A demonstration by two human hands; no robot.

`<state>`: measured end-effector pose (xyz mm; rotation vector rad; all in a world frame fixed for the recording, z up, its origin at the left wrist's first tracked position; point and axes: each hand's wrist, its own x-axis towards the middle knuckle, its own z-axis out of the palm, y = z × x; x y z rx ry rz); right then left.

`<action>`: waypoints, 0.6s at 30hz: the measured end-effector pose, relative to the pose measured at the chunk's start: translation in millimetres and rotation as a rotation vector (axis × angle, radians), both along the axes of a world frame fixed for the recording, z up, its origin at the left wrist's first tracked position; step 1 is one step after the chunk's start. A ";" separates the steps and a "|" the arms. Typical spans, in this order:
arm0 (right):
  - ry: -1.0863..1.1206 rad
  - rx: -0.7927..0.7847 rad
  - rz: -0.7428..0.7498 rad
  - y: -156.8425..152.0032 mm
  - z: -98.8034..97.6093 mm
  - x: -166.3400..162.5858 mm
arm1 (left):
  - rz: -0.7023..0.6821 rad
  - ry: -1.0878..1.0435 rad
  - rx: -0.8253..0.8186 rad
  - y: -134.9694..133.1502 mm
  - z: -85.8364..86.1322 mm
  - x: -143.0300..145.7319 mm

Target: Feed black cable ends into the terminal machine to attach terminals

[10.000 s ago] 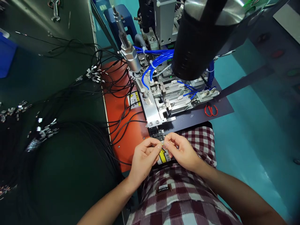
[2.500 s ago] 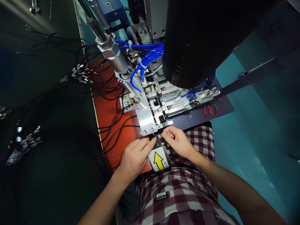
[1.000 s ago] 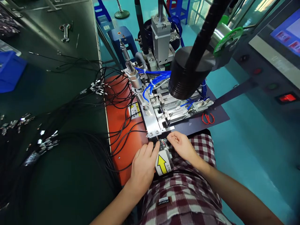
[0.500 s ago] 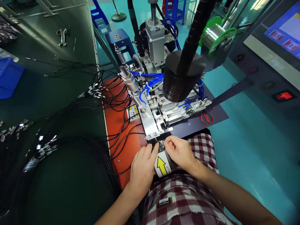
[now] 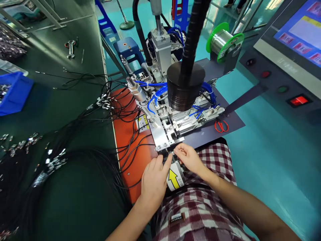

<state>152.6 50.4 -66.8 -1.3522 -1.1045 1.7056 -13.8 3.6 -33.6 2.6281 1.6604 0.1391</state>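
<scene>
Just now both my hands meet over a small dark slotted metal fixture (image 5: 174,158) at the near edge of the machine, beside the near right corner of an orange-red base plate (image 5: 136,164). My left hand (image 5: 153,177) lies with its fingers stretched forward, the index fingertip on the fixture; its thumb is hidden, so I cannot tell whether it grips anything. On my right hand (image 5: 188,157) the thumb and index fingertips come together just beside that fingertip, and anything between them is too small to make out. A white label with a yellow arrow (image 5: 173,177) faces up below the fixture, close to my red-and-white checked clothing (image 5: 193,207). Beyond my fingertips is a flat silver metal plate (image 5: 158,133), with a ribbed black cylindrical nozzle (image 5: 184,97) and bright blue tubes (image 5: 160,90) farther back. Red-handled scissors (image 5: 220,126) lie near the front edge of a dark grey plate (image 5: 233,122) to the right. Thin black cables run leftward across the base plate onto a dark green counter (image 5: 77,197), whose left edge side holds a blue plastic bin (image 5: 18,93); a silver wrench (image 5: 71,49) lies toward its far end.
</scene>
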 end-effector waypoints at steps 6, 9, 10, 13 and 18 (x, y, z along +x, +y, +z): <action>0.177 -0.227 -0.020 7.4 2.7 -3.4 | 0.036 -0.003 -0.003 6.1 0.6 2.8; 0.199 -0.253 0.008 8.1 2.9 -1.4 | 0.056 -0.158 -0.060 1.4 -2.4 -5.3; 0.204 -0.254 0.009 7.9 2.8 -1.0 | 0.071 -0.222 -0.078 -3.2 -4.0 -8.7; 0.213 -0.242 0.006 6.7 1.6 -0.7 | 0.188 -0.321 -0.081 -25.3 -8.9 -14.9; 0.217 -0.239 0.016 5.9 -1.9 0.2 | 0.421 -0.256 -0.067 -56.1 -13.0 -3.1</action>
